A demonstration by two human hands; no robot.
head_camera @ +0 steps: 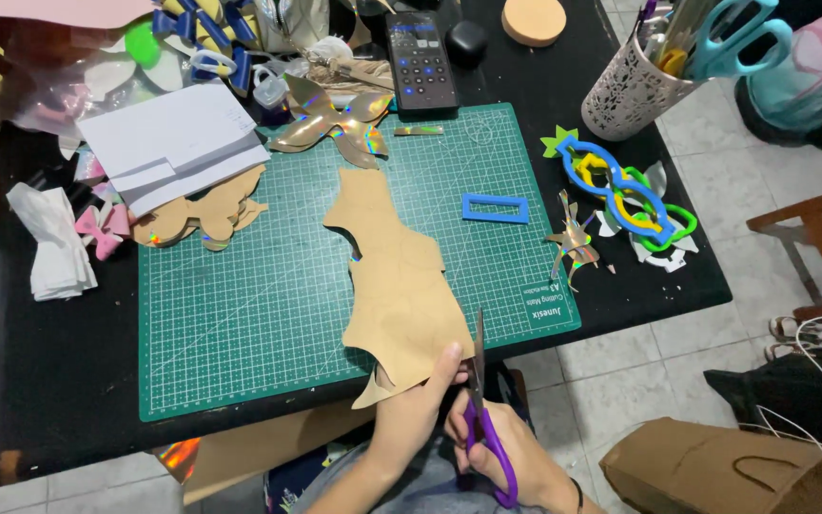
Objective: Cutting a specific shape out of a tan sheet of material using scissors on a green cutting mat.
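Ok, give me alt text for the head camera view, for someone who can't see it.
A left hand holds a tan, jagged-edged sheet while the right hand works purple-handled scissors beside it, over a green gridded cutting mat on a black table.

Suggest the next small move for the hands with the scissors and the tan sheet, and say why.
Probably close the purple-handled scissors in the right hand on the tan cut-out sheet: the left hand pinches its lower edge, and the blades sit right beside that edge.
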